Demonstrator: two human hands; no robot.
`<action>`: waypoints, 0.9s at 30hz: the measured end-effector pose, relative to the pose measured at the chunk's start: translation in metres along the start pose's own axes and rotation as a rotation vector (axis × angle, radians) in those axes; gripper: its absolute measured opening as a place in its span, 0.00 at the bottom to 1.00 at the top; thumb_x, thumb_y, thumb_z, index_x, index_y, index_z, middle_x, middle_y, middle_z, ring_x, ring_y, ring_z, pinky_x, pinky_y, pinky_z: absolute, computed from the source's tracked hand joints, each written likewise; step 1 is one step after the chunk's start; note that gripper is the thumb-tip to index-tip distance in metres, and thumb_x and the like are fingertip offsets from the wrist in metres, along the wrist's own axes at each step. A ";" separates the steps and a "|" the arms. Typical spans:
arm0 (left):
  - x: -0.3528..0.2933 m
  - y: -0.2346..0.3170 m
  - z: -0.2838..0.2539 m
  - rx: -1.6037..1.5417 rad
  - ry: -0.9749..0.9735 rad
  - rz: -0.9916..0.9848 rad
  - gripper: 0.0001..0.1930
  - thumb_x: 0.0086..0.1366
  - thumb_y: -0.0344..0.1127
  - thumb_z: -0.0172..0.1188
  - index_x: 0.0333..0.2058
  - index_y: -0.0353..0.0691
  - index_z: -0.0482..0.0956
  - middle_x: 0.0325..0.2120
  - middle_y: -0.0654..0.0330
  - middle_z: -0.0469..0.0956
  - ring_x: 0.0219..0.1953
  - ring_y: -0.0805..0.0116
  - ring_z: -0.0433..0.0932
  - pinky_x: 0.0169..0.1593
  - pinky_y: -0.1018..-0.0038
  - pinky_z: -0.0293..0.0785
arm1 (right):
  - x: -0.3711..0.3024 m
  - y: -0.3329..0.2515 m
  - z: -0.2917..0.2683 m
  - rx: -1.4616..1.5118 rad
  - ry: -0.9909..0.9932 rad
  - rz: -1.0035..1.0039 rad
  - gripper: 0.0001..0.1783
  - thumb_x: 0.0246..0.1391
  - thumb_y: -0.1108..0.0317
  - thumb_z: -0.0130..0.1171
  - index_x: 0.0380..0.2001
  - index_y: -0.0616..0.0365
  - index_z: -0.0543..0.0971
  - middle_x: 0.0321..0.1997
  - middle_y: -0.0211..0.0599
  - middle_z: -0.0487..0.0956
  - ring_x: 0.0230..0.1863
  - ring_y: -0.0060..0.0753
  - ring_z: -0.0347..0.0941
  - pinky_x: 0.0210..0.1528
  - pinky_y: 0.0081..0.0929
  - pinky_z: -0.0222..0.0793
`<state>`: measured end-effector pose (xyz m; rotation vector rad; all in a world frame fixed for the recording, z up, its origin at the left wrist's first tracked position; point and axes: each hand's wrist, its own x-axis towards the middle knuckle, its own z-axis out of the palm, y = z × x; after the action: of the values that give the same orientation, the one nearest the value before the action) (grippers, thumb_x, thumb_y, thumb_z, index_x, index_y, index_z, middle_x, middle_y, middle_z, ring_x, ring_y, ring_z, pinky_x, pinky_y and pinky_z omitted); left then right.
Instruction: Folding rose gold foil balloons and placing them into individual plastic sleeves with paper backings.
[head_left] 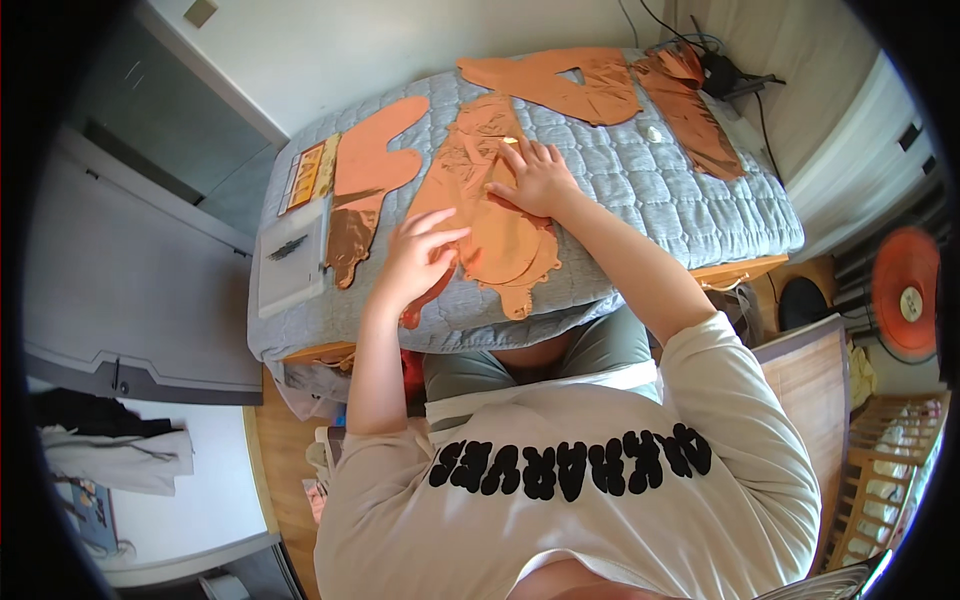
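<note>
the flat foil piece (483, 222) looks shiny, copper-orange and creased.

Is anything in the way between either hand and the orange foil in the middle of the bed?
Nothing visible. The right hand lies over the middle foil with nothing seen in between. The left hand is at its left edge, also unobstructed; the underside of that hand is hidden.

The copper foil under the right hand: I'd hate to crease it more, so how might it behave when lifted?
The copper foil probably flops, since it lies flat and wrinkled on the grey quilt. It looks light, being thin as a sheet. Its shiny face may feel slippery.
</note>
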<state>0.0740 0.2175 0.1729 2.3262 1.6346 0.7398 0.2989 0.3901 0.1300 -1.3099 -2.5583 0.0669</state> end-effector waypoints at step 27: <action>0.044 0.039 0.048 0.013 0.046 0.259 0.14 0.60 0.30 0.67 0.46 0.48 0.86 0.49 0.62 0.81 0.42 0.61 0.83 0.47 0.66 0.80 | 0.004 -0.003 0.005 -0.029 0.025 0.021 0.38 0.71 0.39 0.36 0.76 0.47 0.53 0.78 0.50 0.55 0.78 0.51 0.50 0.78 0.52 0.42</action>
<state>0.1421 0.2497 0.1616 2.5792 1.3736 0.8395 0.2932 0.3923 0.1260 -1.3392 -2.5342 0.0178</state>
